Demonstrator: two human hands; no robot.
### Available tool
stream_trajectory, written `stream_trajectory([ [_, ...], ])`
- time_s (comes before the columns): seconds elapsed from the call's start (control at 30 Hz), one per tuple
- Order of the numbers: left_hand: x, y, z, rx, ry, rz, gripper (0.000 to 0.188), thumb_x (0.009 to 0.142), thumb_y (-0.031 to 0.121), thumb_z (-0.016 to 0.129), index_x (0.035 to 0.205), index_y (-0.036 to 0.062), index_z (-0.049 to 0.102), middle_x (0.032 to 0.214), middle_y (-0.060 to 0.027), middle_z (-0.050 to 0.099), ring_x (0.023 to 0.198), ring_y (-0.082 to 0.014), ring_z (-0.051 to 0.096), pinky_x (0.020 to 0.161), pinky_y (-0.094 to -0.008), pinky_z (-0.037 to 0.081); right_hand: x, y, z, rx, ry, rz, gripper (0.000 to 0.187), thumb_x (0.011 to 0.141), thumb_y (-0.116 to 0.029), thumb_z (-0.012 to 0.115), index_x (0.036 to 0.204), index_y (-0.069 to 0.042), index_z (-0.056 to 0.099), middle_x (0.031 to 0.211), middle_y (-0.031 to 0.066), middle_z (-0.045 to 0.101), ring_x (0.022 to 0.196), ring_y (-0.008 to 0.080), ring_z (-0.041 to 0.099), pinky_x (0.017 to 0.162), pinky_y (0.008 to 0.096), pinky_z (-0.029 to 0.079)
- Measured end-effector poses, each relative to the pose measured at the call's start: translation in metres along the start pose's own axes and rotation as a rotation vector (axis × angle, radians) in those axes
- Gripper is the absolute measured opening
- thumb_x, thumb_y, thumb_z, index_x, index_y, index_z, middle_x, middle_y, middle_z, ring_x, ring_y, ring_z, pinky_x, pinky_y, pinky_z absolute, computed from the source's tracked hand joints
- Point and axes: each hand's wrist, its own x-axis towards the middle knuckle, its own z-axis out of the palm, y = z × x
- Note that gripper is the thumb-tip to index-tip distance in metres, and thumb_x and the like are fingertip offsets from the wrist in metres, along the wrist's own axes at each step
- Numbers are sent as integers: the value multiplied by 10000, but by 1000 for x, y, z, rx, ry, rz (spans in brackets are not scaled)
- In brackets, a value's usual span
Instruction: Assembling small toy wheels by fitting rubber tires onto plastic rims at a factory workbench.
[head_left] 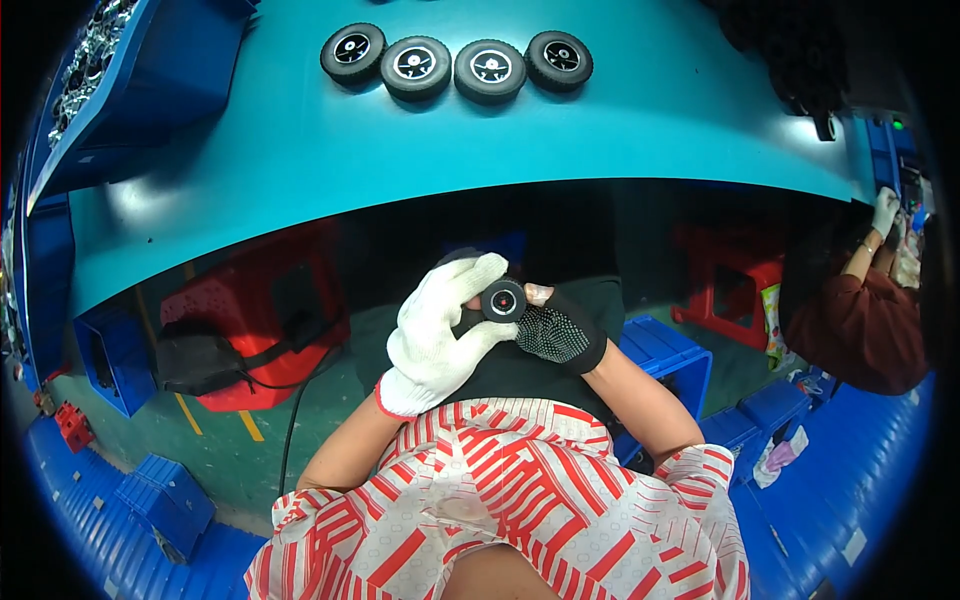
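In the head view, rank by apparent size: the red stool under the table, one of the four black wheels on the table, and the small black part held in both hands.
1. Red stool, clearly largest.
2. A black wheel on the teal table.
3. Small black part, held between the left hand and right hand; smallest, though nearer the camera.

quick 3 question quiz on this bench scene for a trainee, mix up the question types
1. True or false: the left hand wears a white glove and the right hand a dark dotted one.
2. How many black wheels lie in the row on the teal table?
A) two B) four C) six
3. Fill in: both hands hold a small black round part with a ______ centre.

Key
1. True
2. B
3. red
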Motion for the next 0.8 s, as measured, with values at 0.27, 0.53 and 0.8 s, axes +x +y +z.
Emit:
stream_trajectory([
  [0.27, -6, -6, 5, 53, 98, -77, 570, 589, 54, 798, 1124, 32, 602, 988, -141, 629, 798, -224, 626, 700, -284, 493, -5, -5, 19, -234, 383, -24, 299, 955, -240, 511, 1134, -15, 594, 1018, 58, 633, 876, 123, 593, 756, 268, 486],
  [0.53, -3, -8, 4, -798, 54, -693, 380, 823, -18, 630, 1176, -95, 515, 1037, -173, 626, 919, -177, 636, 819, -247, 511, -8, -20, 27, -1316, 390, -355, 253, 917, -125, 550, 1136, -6, 591, 976, 58, 635, 862, 126, 599, 771, 271, 473],
  [0.8, -6, -21, 5, -954, 86, -697, 342, 824, -31, 617, 1144, -100, 514, 1002, -155, 636, 869, -160, 647, 735, -259, 556, -5, -15, 23, -1052, 323, -273, 300, 883, -73, 581, 1175, -6, 571, 1049, 70, 617, 949, 133, 582, 836, 273, 462],
])
